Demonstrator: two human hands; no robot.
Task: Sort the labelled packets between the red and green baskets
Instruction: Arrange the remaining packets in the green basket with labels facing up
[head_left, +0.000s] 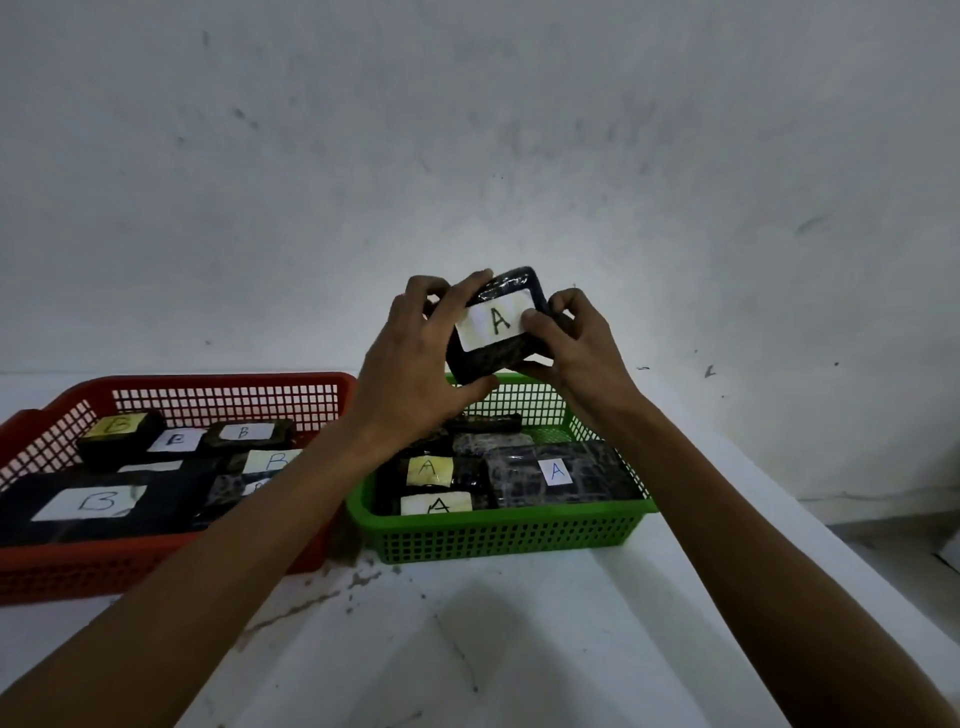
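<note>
A black wrapped packet (496, 325) with a white label marked A is held up above the back of the green basket (498, 535). My left hand (415, 374) grips its left side and my right hand (576, 343) grips its right side, thumb on the label. The green basket on the right holds several black packets labelled A (558, 472). The red basket (156, 566) on the left holds several black packets labelled B (98, 503).
Both baskets stand side by side on a white table (493, 634) with dark scuffs near its middle. A grey-white wall (467, 156) rises right behind them. The table's right edge runs diagonally at the far right.
</note>
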